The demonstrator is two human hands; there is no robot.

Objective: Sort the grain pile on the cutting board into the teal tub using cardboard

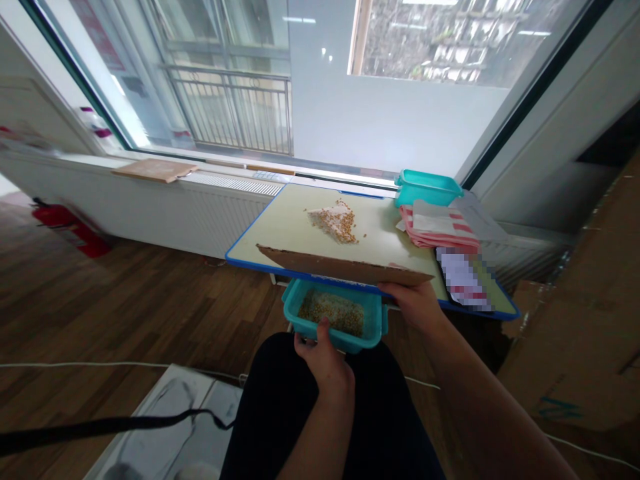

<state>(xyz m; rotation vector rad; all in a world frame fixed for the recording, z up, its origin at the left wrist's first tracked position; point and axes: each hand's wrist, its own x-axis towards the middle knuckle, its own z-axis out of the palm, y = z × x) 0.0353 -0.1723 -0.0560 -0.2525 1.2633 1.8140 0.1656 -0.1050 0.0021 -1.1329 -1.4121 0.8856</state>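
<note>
My left hand (323, 360) grips the near rim of a teal plastic tub (373, 327) that holds grains, and keeps it just under the front edge of a small blue-rimmed table (280, 230). My right hand (417, 303) is closed on the right end of a long brown cardboard piece (340, 265) that lies along the table's front edge above the tub. A small heap of the same yellow grains (336, 221) lies on white paper near the middle of the tabletop.
A second teal tub (427, 187) and folded red-and-white striped bags (435, 228) lie at the table's right side. A radiator (165, 210) and a large window stand behind. Cardboard boxes (580, 333) are stacked at the right. A red fire extinguisher (70, 230) lies on the wooden floor at the left.
</note>
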